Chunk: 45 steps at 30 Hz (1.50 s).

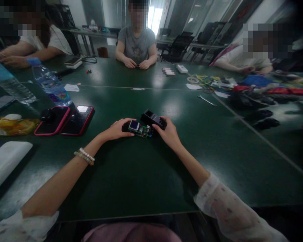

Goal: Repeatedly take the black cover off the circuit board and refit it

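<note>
Just above the green table, my left hand [118, 129] grips the left end of a green circuit board [142, 130], thumb at its near edge and fingers behind. A small screen [134, 125] sits on the board's left part. My right hand [170, 132] is closed around the right end of a black plastic case [153, 117] with openings in its face. The case lies tilted behind the board, close against its right end; I cannot tell whether the two touch. My fingers under the case are hidden.
To the left stand two water bottles [52, 84], with two red-edged phones [78, 120], a yellow packet [15, 126] and a white box-shaped object [8, 164] nearer. A wrench-like tool [207, 101] lies right, before tangled cables [204, 80]. Three people sit around the table [131, 181].
</note>
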Each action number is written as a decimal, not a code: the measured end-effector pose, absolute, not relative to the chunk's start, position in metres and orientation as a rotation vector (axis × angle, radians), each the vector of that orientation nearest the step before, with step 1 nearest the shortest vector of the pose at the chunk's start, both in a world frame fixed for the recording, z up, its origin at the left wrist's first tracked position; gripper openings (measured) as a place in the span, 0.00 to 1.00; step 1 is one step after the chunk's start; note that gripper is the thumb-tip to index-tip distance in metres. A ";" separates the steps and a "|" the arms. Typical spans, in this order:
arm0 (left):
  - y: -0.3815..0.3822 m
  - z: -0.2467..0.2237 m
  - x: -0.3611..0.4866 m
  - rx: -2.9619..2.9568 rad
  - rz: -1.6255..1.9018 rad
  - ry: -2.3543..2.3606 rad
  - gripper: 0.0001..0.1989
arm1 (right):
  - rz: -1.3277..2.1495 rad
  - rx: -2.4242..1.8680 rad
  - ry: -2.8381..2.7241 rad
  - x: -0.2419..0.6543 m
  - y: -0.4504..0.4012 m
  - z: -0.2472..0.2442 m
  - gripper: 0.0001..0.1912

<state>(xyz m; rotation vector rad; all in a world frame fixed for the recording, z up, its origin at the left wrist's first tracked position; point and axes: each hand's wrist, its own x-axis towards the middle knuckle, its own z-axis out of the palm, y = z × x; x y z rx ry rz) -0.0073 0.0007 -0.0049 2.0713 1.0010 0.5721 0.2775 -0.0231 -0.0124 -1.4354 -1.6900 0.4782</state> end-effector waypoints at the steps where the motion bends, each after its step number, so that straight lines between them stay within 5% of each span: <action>1: 0.001 -0.005 -0.007 2.076 0.577 1.005 0.37 | 0.500 -1.406 -1.644 0.276 -0.024 -0.010 0.26; 17: -0.001 -0.002 -0.005 2.046 0.595 1.083 0.40 | 0.593 -1.141 -2.061 0.258 -0.048 0.006 0.25; 30: -0.003 0.004 -0.005 2.126 0.554 1.007 0.28 | 0.534 -1.062 -2.193 0.257 -0.049 0.007 0.25; 45: -0.004 0.007 -0.006 1.959 0.559 0.937 0.29 | 1.261 -1.238 -1.768 0.259 -0.043 0.008 0.29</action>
